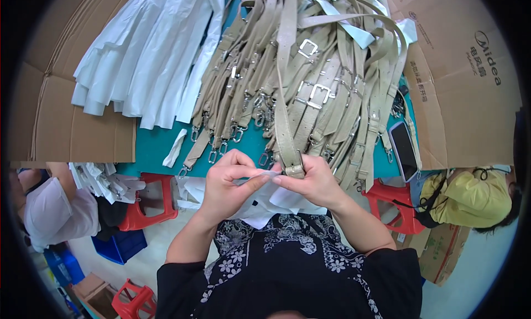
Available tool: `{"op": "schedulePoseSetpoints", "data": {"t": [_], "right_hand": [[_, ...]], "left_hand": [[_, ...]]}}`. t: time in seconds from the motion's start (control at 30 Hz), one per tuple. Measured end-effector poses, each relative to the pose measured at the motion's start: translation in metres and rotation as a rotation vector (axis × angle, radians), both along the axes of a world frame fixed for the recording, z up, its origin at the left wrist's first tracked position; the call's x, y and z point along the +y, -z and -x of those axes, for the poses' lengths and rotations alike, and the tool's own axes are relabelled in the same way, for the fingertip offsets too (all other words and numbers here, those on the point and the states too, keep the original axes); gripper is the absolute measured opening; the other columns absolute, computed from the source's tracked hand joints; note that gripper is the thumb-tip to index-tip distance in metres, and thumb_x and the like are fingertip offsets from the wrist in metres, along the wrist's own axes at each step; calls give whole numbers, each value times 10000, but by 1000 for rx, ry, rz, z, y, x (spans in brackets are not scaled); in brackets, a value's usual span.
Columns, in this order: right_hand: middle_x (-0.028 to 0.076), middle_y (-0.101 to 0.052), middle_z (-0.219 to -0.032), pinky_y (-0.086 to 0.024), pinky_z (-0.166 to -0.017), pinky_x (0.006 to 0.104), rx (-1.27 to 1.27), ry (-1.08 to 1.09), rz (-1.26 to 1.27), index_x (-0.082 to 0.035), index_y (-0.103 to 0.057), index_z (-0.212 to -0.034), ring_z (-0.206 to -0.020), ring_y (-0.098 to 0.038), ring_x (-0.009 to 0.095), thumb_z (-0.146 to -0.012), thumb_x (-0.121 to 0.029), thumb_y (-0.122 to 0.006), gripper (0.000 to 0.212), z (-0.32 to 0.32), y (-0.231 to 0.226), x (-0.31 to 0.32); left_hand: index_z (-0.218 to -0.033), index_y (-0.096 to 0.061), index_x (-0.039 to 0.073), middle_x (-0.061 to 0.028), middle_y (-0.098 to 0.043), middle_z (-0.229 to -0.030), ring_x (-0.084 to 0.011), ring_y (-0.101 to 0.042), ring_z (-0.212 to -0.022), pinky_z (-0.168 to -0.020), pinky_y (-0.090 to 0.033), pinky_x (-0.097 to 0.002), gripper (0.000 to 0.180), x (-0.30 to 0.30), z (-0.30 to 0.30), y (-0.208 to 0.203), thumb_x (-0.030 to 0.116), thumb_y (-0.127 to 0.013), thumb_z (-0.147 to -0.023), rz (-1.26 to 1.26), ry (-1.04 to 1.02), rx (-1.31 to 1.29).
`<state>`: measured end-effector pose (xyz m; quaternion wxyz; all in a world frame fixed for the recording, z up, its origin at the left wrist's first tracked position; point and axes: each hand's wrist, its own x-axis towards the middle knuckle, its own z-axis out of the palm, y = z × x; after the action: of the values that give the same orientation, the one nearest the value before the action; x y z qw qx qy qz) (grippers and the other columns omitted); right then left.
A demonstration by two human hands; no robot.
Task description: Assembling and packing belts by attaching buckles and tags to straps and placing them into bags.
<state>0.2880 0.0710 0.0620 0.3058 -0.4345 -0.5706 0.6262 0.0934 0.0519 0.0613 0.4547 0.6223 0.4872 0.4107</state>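
My left hand [231,182] pinches a thin piece of white paper [269,174] between thumb and fingers, just in front of the table edge. My right hand [316,185] is closed around the near end of a beige strap [284,120], close to its silver buckle [294,168]. This strap runs away from me over the pile. Its tip and the paper meet between my two thumbs, where my fingers partly hide them. More white paper [286,199] hangs below my hands, over my lap.
A heap of beige straps [318,106] with silver buckles and clips covers the green table [160,145]. White sheets [149,53] lie at the left, a phone [403,151] at the right edge. Cardboard [464,87] flanks both sides. Two other people sit beside red stools [390,205].
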Motion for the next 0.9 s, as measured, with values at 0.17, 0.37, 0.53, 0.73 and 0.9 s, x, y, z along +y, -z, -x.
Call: {"op": "schedulePoseSetpoints", "data": {"t": [0.17,0.37,0.53,0.73,0.9], "right_hand": [[3,-606,-713,-439,-573,213,-68,82,211,0,-618,-867,-643,-526,38,-776,-147,-675,183,-3,1,-3],[-29,-547,-645,-387,-483,193,48,138,240,-30,-587,-846,-538,-481,34,-782,-144,-674,157,2,10,0],[-27,-553,-667,-404,-503,190,75,105,182,-36,-570,-857,-554,-502,38,-777,-135,-678,167,8,12,0],[-25,-560,-694,-395,-507,192,-26,72,80,-47,-593,-854,-583,-499,31,-767,-143,-691,163,8,14,2],[-24,-555,-702,-403,-524,197,-35,-27,-2,-42,-598,-885,-613,-501,39,-762,-147,-698,190,1,9,4]], "left_hand": [[-857,-660,59,-36,-506,-790,-166,-504,-772,-696,-408,-279,229,7,35,5,68,-733,-640,-273,-221,273],[-854,-662,38,-70,-509,-764,-232,-502,-754,-676,-406,-327,178,20,111,48,95,-699,-689,-337,-588,995],[-827,-631,23,-75,-520,-799,-246,-499,-771,-681,-396,-345,207,25,126,55,114,-722,-666,-261,-556,898],[-1007,-550,52,-65,-518,-955,-195,-499,-901,-793,-397,-301,450,22,70,10,174,-761,-629,-67,-299,395],[-874,-661,8,-26,-578,-842,-119,-505,-805,-722,-399,-249,150,18,22,1,107,-653,-762,367,311,-25]]}}
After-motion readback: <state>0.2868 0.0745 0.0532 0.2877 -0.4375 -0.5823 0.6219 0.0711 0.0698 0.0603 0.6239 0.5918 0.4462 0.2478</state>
